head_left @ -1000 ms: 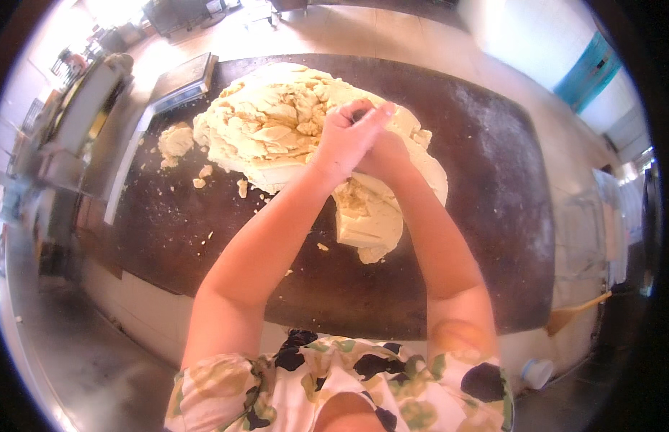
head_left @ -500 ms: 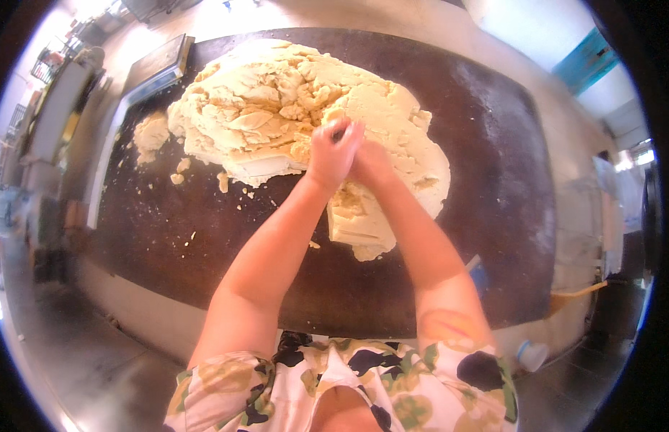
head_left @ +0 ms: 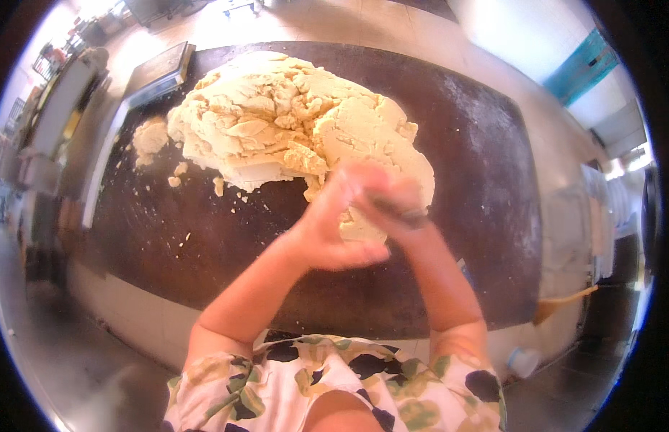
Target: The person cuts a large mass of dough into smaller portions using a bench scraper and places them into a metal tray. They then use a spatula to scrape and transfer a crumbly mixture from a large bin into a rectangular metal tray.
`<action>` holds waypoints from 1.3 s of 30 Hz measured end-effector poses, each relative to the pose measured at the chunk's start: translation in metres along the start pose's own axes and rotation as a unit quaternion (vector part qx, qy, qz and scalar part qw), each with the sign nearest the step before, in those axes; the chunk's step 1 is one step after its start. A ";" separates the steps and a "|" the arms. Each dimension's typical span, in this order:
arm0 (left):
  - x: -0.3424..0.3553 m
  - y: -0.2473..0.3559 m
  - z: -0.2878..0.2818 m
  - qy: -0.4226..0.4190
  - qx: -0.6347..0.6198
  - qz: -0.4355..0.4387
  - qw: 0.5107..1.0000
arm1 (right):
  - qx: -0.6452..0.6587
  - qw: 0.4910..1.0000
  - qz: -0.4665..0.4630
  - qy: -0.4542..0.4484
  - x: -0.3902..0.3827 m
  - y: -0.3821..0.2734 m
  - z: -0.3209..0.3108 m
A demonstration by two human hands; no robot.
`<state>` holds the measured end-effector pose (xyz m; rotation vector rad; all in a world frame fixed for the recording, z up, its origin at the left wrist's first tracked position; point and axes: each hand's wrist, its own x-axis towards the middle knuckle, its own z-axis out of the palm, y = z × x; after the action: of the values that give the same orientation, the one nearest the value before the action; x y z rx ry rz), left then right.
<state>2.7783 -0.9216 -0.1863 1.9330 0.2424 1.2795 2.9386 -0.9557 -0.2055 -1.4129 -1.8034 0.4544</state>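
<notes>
A large mound of pale yellow dough (head_left: 269,108) lies on the dark tabletop (head_left: 478,237); its far-left part is rough and cracked, its right part smoother. My left hand (head_left: 331,223) is over the near end of the dough, thumb stretched out apart from the fingers. Right beside it, my right hand (head_left: 399,191) is smeared by motion. A blurred dark grey-brown thing (head_left: 398,209) runs across the right hand and seems held in it; its kind cannot be told. Where the two hands meet, the fingertips blur together.
A smaller dough lump (head_left: 150,137) and scattered crumbs lie left of the mound. At the table's far-left corner stands a flat-topped scale-like device (head_left: 158,72). White flour dust (head_left: 478,108) marks the right side. A whitish container (head_left: 524,361) is below the near right edge.
Both hands have come back toward me from the middle of the dough. The left hand has gone from closed to open, and a dark thing now shows at the right hand.
</notes>
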 end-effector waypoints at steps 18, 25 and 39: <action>-0.064 -0.182 0.027 -0.228 0.351 -0.270 0.867 | -0.121 0.980 0.158 -0.030 0.032 0.140 0.018; -0.053 -0.169 0.032 -0.262 0.221 -0.418 0.841 | -0.065 0.970 0.234 0.001 0.026 0.129 0.017; -0.149 -0.038 0.004 -0.198 0.356 -0.184 0.894 | -0.204 0.962 -0.165 0.080 -0.144 -0.024 0.028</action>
<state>2.7208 -0.9792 -0.3174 2.5377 0.9192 0.5432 2.9125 -1.0920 -0.2584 -1.3281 -2.0197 -0.2131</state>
